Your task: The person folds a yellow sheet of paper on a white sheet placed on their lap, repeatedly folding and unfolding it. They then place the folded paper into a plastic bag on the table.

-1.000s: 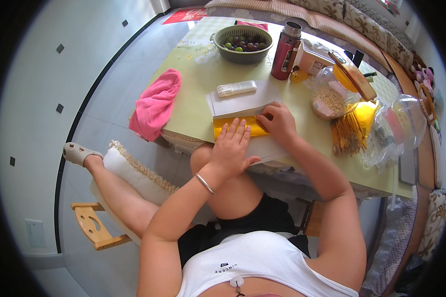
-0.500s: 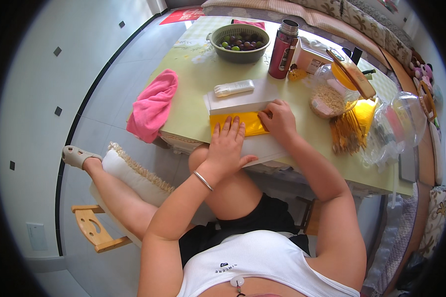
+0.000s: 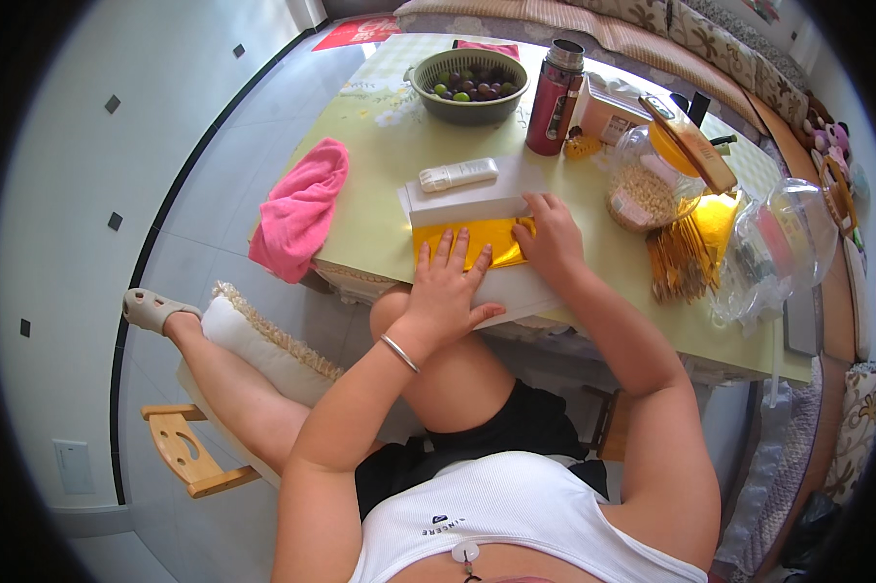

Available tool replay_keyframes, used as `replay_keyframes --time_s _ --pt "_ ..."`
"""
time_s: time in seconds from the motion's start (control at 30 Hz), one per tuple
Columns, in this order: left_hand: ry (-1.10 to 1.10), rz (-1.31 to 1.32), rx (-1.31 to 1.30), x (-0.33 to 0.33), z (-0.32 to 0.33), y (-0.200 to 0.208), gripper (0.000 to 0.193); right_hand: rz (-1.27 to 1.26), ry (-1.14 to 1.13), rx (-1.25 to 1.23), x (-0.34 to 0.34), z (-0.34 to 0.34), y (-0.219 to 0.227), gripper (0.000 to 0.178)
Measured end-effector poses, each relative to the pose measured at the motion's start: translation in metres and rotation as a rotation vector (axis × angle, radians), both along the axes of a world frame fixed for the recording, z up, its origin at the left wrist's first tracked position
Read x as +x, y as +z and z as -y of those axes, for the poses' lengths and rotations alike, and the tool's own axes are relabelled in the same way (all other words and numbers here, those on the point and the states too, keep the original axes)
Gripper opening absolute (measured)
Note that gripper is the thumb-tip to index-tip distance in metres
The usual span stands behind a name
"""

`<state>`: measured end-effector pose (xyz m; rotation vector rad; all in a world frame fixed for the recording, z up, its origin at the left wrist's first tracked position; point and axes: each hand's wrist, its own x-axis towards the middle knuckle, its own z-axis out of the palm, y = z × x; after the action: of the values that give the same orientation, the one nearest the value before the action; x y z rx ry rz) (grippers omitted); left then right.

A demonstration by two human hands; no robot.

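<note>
A folded strip of shiny gold foil paper (image 3: 496,234) lies on white card (image 3: 457,212) at the table's near edge. My left hand (image 3: 448,291) rests flat on the strip's left and middle part, fingers spread. At the strip's right end is my right hand (image 3: 558,238), its thumb touching the foil and its fingers lying out toward the card. More white sheet (image 3: 521,291) shows below the foil, partly under my left hand. A white tube (image 3: 457,175) lies on the card just beyond the foil.
Fruit fills a grey-green colander (image 3: 469,109); a maroon thermos (image 3: 555,102) stands beside it. At the right are a clear jar (image 3: 642,189), folded gold sheets (image 3: 686,257) and a plastic bag (image 3: 778,253). A pink cloth (image 3: 302,209) hangs over the left edge.
My right fingers have uncurled and reach a little farther out over the card, with the thumb still at the foil. My left hand stays almost in place.
</note>
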<state>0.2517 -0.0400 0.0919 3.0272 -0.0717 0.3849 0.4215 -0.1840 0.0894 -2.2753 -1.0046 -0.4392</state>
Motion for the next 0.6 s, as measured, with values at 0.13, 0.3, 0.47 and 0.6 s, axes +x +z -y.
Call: replay_keyframes --time_s 0.13,0.3,0.47,0.6 --pt "0.003 -0.025 -0.037 0.000 0.001 0.001 0.089 0.286 0.238 -0.174 -0.020 0.001 0.012 0.046" --pt "0.019 -0.103 -0.043 -0.003 0.000 -0.001 0.102 -0.017 0.459 -0.409 -0.051 0.007 0.001 0.089" --pt "0.160 -0.258 -0.033 -0.012 0.000 0.008 0.115 0.003 0.356 -0.573 -0.038 0.033 0.002 0.096" --pt "0.254 -0.299 0.022 -0.028 -0.026 -0.002 0.123 -0.040 0.327 -0.612 -0.029 0.052 0.007 0.090"
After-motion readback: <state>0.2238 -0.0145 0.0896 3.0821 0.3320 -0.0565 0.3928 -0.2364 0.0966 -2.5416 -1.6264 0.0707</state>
